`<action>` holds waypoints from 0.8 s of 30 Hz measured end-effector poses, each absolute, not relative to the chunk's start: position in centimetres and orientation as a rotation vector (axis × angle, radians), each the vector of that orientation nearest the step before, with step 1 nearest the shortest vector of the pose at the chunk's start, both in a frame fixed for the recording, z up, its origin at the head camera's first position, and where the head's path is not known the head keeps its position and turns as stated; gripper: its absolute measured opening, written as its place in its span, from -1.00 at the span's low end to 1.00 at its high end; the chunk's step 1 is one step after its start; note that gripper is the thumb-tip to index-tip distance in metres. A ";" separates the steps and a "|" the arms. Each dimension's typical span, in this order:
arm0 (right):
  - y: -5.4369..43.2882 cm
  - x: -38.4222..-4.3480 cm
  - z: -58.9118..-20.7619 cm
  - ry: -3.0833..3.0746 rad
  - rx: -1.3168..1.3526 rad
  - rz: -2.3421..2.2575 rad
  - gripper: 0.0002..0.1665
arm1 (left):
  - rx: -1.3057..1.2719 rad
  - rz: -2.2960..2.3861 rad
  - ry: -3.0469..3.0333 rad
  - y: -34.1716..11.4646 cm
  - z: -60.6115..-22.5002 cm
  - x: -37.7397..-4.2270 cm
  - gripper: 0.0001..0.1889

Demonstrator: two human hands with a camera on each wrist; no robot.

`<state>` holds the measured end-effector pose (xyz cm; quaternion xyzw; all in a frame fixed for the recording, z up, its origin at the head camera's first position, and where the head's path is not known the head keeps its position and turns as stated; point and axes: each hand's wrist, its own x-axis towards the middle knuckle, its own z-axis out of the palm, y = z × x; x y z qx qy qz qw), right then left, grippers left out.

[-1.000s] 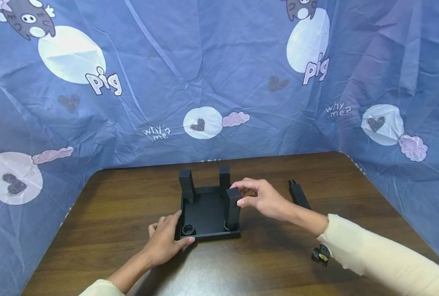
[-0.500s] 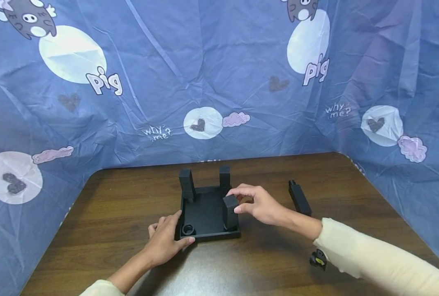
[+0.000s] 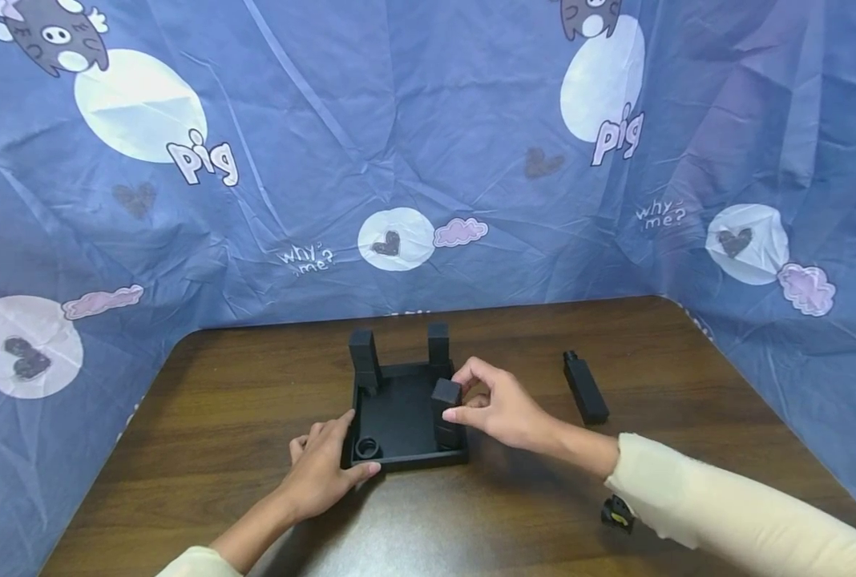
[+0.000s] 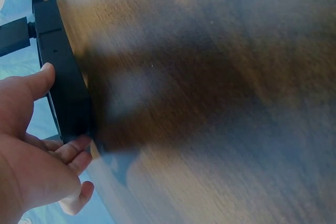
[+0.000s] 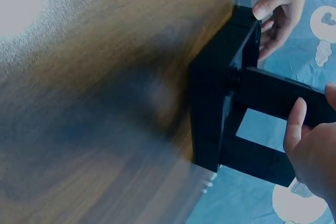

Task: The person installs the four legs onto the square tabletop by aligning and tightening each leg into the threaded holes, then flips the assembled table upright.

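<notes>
A black square, rimmed base (image 3: pixel 399 417) lies on the table, like a small table turned legs up. My left hand (image 3: pixel 318 469) grips its near left corner, thumb on the front edge and fingers along the left side. At the near right corner my right hand (image 3: pixel 503 410) pinches the upper part of a square black leg (image 3: pixel 443 423) between thumb and fingers. In the right wrist view this leg (image 5: pixel 278 95) meets the base at a round, narrower end. Two more legs stand at the far left (image 3: pixel 365 361) and far right corners. The near left corner shows a bare round socket (image 3: pixel 367 448).
A loose black leg (image 3: pixel 585 389) with a threaded-looking end lies to the right on the wooden table (image 3: pixel 240 385). Near the right sleeve sits a small black object with a yellow mark (image 3: pixel 618 514), partly covered. A blue printed cloth (image 3: pixel 399 160) hangs behind the table.
The top of the near right leg has shifted slightly left and down, and it now stands straighter. My right fingers have changed their hold on it. My left hand and the base stay still.
</notes>
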<state>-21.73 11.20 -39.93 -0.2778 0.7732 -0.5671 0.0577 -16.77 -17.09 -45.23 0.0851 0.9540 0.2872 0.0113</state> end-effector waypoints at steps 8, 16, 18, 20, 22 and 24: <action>11.1 -21.9 -39.8 2.401 -0.846 -1.652 -0.51 | 0.273 0.903 2.976 -17.1 -45.2 -16.8 -0.06; 11.9 -22.8 -38.8 2.409 -1.042 -1.474 -0.49 | 0.257 0.887 2.981 -17.0 -45.2 -16.8 -0.07; 12.1 -23.0 -38.5 2.400 -1.039 -1.448 -0.51 | 0.259 0.887 2.984 -17.0 -45.1 -16.8 -0.08; 12.1 -23.2 -38.3 2.396 -1.024 -1.437 -0.53 | 0.263 0.889 2.987 -17.0 -45.1 -16.7 -0.08; 12.0 -23.2 -38.2 2.393 -1.005 -1.443 -0.58 | 0.266 0.892 2.989 -17.0 -45.1 -16.6 -0.08; 11.8 -23.2 -38.3 2.398 -0.978 -1.457 -0.60 | 0.265 0.894 2.987 -17.0 -45.1 -16.6 -0.08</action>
